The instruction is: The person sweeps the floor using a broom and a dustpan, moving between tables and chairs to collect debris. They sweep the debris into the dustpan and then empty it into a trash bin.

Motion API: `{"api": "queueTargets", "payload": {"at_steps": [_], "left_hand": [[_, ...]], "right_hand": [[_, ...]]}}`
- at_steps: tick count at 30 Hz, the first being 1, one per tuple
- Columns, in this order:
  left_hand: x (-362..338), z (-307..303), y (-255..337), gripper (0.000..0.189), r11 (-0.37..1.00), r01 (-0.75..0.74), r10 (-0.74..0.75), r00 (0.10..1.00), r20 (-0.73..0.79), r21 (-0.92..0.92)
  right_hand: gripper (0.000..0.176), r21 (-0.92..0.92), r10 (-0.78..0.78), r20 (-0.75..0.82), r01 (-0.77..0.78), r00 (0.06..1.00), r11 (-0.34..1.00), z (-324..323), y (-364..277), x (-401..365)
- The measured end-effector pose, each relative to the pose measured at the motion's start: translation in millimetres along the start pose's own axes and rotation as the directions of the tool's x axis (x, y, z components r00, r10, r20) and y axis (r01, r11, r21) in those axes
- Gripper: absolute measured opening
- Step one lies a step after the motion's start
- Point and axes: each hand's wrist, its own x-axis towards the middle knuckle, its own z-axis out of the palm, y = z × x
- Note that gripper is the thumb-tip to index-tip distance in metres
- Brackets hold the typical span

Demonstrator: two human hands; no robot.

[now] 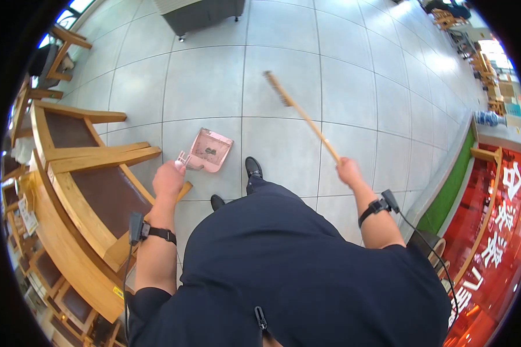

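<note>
My left hand (169,178) is closed round the handle of a pink dustpan (219,144), which is held low over the tiles just left of my feet. Some dark debris shows on the pan's floor. In my right hand (348,172) is the wooden stick of a broom (307,120), gripped near its top end. The stick slants away up and to the left, and its brush head (278,88) is out over the floor ahead of the dustpan, a little to its right.
Wooden chairs (87,168) and a long wooden table (61,243) crowd my left side. A grey wheeled cabinet (202,17) stands ahead on the tiled floor (208,81). To the right run a green strip (451,191) and a red panel with white lettering (492,231).
</note>
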Motion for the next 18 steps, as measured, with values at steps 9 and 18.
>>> {"api": "queueTargets", "payload": {"at_steps": [9, 18], "left_hand": [[-52, 31, -48, 0.029, 0.938, 0.288, -0.297, 0.954, -0.023, -0.194], [-48, 60, -56, 0.030, 0.884, 0.325, -0.344, 0.939, 0.003, -0.335]], "right_hand": [[0.027, -0.007, 0.264, 0.059, -0.264, 0.963, 0.965, -40, -56, 205], [0.027, -0.388, -0.151, 0.363, 0.296, 0.920, 0.873, 30, -213, 145]]}}
